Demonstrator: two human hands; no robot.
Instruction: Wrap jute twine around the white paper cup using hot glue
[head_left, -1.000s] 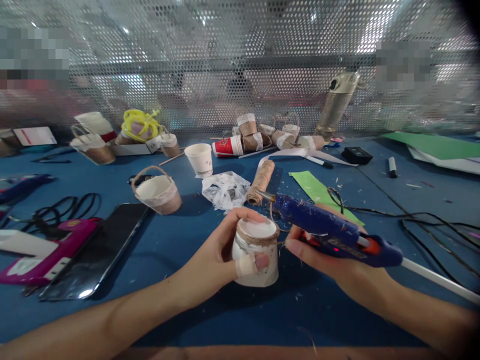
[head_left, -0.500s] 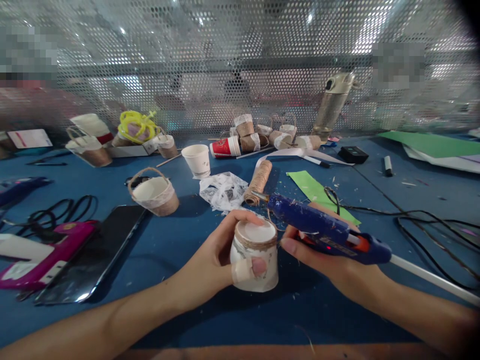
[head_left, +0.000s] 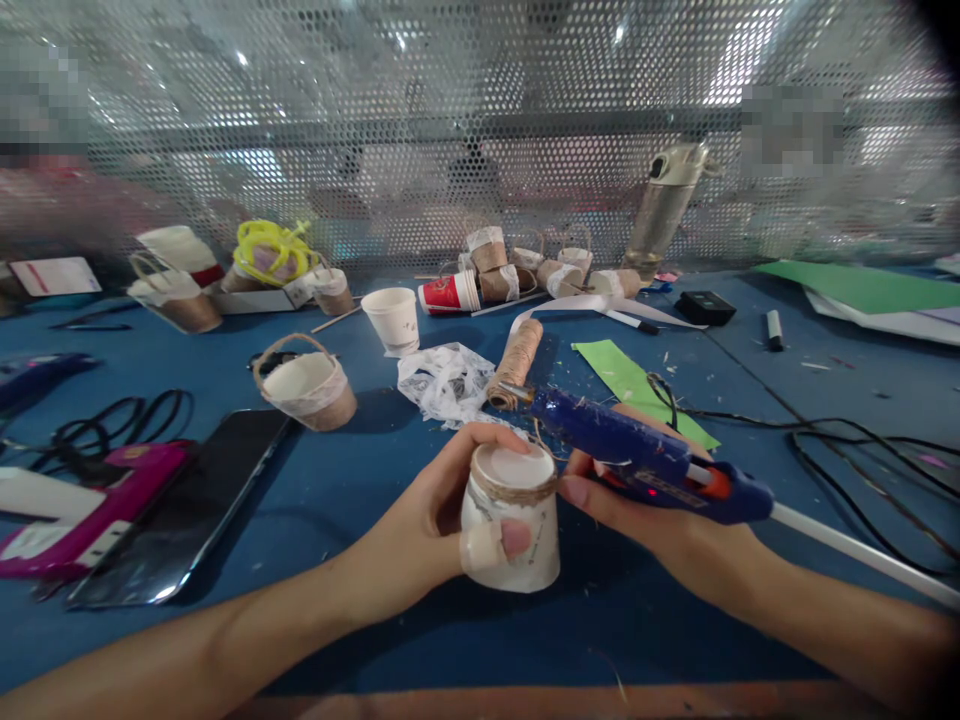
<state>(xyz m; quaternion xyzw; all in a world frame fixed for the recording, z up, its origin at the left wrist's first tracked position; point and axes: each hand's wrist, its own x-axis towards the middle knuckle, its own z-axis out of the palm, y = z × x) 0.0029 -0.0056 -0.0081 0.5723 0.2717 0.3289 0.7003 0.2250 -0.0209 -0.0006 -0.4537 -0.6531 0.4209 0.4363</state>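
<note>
My left hand (head_left: 435,520) is wrapped around an upside-down white paper cup (head_left: 517,545) that stands on the blue table (head_left: 375,480). A band of brown twine circles the cup near its top, and my thumb, with a bandage on it, presses the cup's front. My right hand (head_left: 637,510) grips a blue hot glue gun (head_left: 645,455) lying sideways, its metal tip pointing left just behind the cup's upper rim. A white glue stick pokes out of the gun's back end.
A twine spool (head_left: 516,362) and crumpled white lace (head_left: 442,380) lie behind the cup. A small cup basket (head_left: 307,385), a phone (head_left: 187,510), a pink glue gun (head_left: 90,510), black cables (head_left: 862,440), green paper (head_left: 637,385) and several wrapped cups (head_left: 525,275) lie around. A perforated metal screen closes the back.
The cup has tipped slightly in my left hand and the glue gun has shifted a little to the left; both grips are unchanged.
</note>
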